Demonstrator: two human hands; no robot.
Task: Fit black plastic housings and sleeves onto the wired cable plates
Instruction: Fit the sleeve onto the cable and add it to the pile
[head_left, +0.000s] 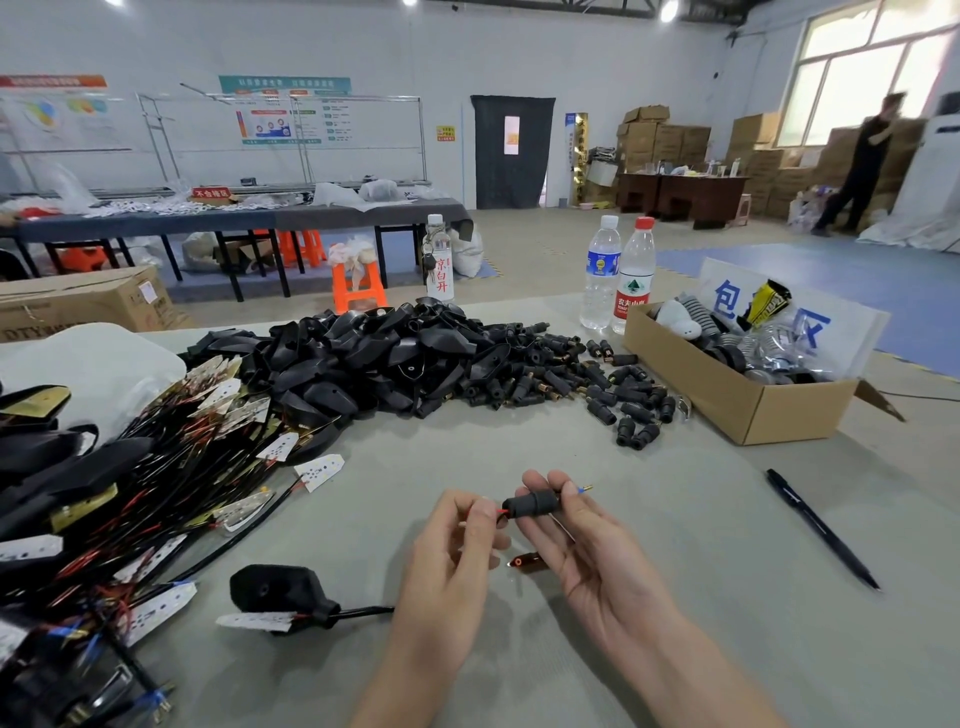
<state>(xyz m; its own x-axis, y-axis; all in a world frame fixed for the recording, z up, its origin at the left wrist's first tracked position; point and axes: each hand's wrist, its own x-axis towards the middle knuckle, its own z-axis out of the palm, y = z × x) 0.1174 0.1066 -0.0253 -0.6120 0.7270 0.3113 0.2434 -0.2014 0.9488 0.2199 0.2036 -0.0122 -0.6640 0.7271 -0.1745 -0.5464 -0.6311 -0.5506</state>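
My right hand pinches a black sleeve between thumb and fingers, a blue wire tip with a gold pin poking out its right end. My left hand pinches the red wire entering the sleeve's left end. Below them a second red-wired terminal hangs loose. The cable runs left to a black housing sitting over a white plate on the table. A heap of black housings and loose sleeves lies at the back. Wired plates are piled at the left.
An open cardboard box with parts stands at the right, a black pen in front of it. Three water bottles stand behind the heap. A person stands far off by stacked cartons.
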